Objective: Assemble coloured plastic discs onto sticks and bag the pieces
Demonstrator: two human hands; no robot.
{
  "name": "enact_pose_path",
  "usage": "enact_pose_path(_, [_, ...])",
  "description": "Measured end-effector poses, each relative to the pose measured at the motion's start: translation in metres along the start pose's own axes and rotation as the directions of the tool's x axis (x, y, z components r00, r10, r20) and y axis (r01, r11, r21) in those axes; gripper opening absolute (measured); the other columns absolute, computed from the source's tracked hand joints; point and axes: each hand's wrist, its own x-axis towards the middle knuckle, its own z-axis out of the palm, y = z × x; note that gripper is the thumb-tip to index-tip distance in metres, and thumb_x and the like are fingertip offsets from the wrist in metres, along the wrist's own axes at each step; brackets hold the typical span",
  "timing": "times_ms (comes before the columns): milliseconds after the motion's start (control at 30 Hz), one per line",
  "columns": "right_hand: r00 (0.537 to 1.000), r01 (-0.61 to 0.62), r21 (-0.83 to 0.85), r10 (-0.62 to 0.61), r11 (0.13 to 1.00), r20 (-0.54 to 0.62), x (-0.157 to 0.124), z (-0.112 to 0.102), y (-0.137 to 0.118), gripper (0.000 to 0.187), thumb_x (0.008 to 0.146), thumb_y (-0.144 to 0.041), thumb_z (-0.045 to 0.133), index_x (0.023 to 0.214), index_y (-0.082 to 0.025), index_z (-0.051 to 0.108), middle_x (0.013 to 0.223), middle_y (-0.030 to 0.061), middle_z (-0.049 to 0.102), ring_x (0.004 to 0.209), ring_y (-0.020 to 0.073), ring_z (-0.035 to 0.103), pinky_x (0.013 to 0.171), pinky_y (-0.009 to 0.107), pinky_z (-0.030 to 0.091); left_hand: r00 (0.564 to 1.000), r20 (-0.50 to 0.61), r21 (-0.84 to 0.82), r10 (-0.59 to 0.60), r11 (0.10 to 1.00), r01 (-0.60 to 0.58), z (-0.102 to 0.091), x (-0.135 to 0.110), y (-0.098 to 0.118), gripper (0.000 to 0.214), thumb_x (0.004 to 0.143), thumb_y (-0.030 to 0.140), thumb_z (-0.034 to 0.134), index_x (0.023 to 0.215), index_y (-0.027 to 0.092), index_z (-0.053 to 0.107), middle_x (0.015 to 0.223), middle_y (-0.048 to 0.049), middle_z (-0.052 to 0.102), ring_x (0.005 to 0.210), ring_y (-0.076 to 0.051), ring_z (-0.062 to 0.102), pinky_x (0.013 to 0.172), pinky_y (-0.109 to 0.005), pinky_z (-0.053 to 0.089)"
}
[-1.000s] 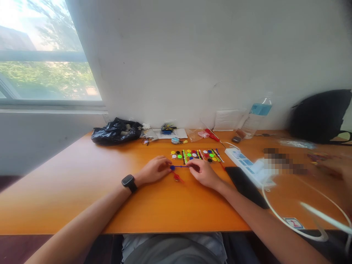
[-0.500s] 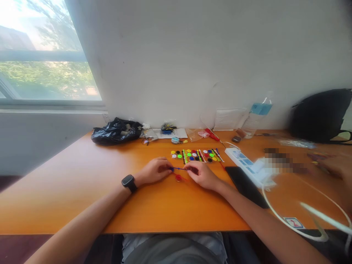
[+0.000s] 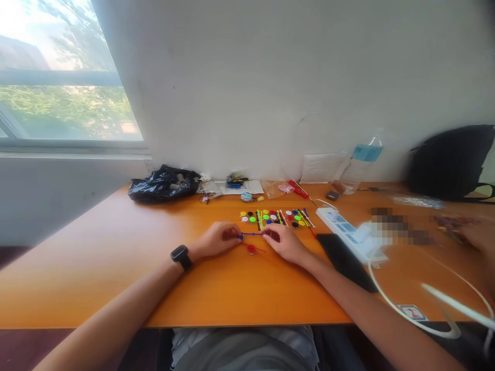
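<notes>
A thin blue plastic stick (image 3: 253,234) with small knobs spans the gap between my two hands, just above the table. My left hand (image 3: 218,239), with a black watch at the wrist, pinches its left end, where a blue piece (image 3: 240,237) shows at the fingertips. The right end is pinched between the thumb and finger of my right hand (image 3: 285,243). Below the stick, a red disc (image 3: 251,249) lies on the table with thin red pieces beside it. Past my hands are rows of coloured discs (image 3: 244,219) and thin coloured sticks (image 3: 259,220).
A white power strip (image 3: 342,232) and a black flat object (image 3: 344,262) lie right of my hands. Along the wall are a black plastic bag (image 3: 164,184), a red-handled tool (image 3: 300,190) and a clear bottle (image 3: 358,170). Another person's hand (image 3: 479,234) blurs at the right edge.
My right hand has moved slightly to the right, so more of the blue stick shows between my hands. My left hand stays nearly in place.
</notes>
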Motion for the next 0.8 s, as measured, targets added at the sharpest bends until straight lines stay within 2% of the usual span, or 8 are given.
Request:
enact_pose_path(167, [1.000, -0.007, -0.055, 0.006, 0.998, -0.008, 0.000, -0.001, -0.001, 0.011, 0.094, -0.024, 0.064, 0.097, -0.020, 0.074, 0.088, 0.0044, 0.073, 0.071, 0.0175, 0.060, 0.066, 0.030, 0.045, 0.998, 0.004, -0.090, -0.068, 0.994, 0.068, 0.001, -0.001, 0.000, 0.027, 0.090, 0.044, 0.075, 0.096, 0.017, 0.075, 0.089, -0.0046, 0.076, 0.075, -0.015, 0.066, 0.069, -0.025, 0.052])
enact_pose_path(300, [1.000, -0.014, -0.095, 0.013, 0.995, -0.015, 0.000, -0.002, -0.003, 0.012, 0.095, -0.024, 0.063, 0.095, -0.020, 0.074, 0.087, 0.0044, 0.073, 0.070, 0.0175, 0.060, 0.066, 0.029, 0.043, 0.996, -0.030, -0.122, -0.083, 0.989, 0.078, -0.001, 0.000, 0.002, 0.032, 0.091, 0.046, 0.074, 0.100, 0.016, 0.075, 0.087, -0.0042, 0.074, 0.075, -0.014, 0.064, 0.068, -0.024, 0.050])
enact_pose_path(433, [0.999, -0.009, -0.110, 0.005, 0.994, -0.038, 0.001, -0.003, -0.004, 0.013, 0.096, -0.026, 0.061, 0.093, -0.020, 0.072, 0.086, 0.0044, 0.073, 0.068, 0.0176, 0.059, 0.065, 0.029, 0.042, 0.992, -0.046, -0.258, -0.118, 0.961, 0.103, 0.000, 0.002, 0.004, 0.037, 0.089, 0.047, 0.078, 0.108, 0.015, 0.074, 0.098, -0.0082, 0.077, 0.084, -0.018, 0.069, 0.077, -0.029, 0.054])
enact_pose_path(567, [0.997, 0.006, -0.097, -0.014, 0.995, -0.079, 0.002, -0.003, -0.004, 0.013, 0.099, -0.027, 0.058, 0.093, -0.021, 0.068, 0.086, 0.0037, 0.071, 0.070, 0.0182, 0.060, 0.066, 0.029, 0.042, 0.983, -0.067, -0.447, -0.172, 0.886, 0.124, 0.001, 0.003, 0.009, 0.041, 0.083, 0.045, 0.084, 0.107, 0.014, 0.072, 0.104, -0.0112, 0.078, 0.091, -0.021, 0.073, 0.084, -0.033, 0.058])
enact_pose_path(800, [0.988, 0.001, 0.005, -0.001, 1.000, -0.156, 0.004, -0.002, -0.003, 0.016, 0.101, -0.035, 0.055, 0.096, -0.022, 0.064, 0.085, 0.0037, 0.069, 0.071, 0.0189, 0.060, 0.066, 0.030, 0.044, 0.971, -0.127, -0.496, -0.203, 0.861, 0.115, -0.002, 0.004, 0.018, 0.037, 0.082, 0.042, 0.085, 0.104, 0.015, 0.073, 0.106, -0.0102, 0.079, 0.095, -0.021, 0.074, 0.091, -0.035, 0.059])
